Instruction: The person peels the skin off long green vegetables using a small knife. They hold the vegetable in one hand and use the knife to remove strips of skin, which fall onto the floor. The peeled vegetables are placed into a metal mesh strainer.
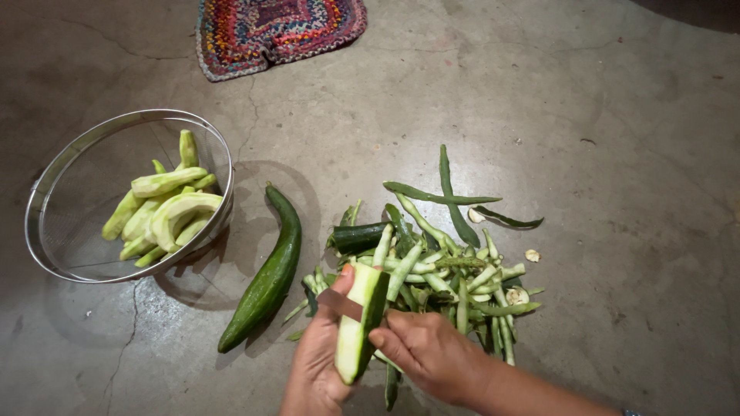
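My left hand (pixel 314 362) grips a partly peeled cucumber (pixel 359 323), pale green where the skin is off, with a dark strip left along its right side. My right hand (pixel 428 350) holds a knife whose blade (pixel 341 305) lies across the cucumber's upper part. Just beyond the hands is a pile of green peel strips (pixel 439 281) with a short dark cucumber piece (pixel 358 236). One whole dark green cucumber (pixel 266 279) lies on the floor to the left of the hands.
A round metal mesh strainer (pixel 73 166) at the left holds several peeled pale cucumbers (pixel 166 212). A multicoloured woven mat (pixel 274 31) lies at the top. The floor is cracked grey concrete (pixel 601 139).
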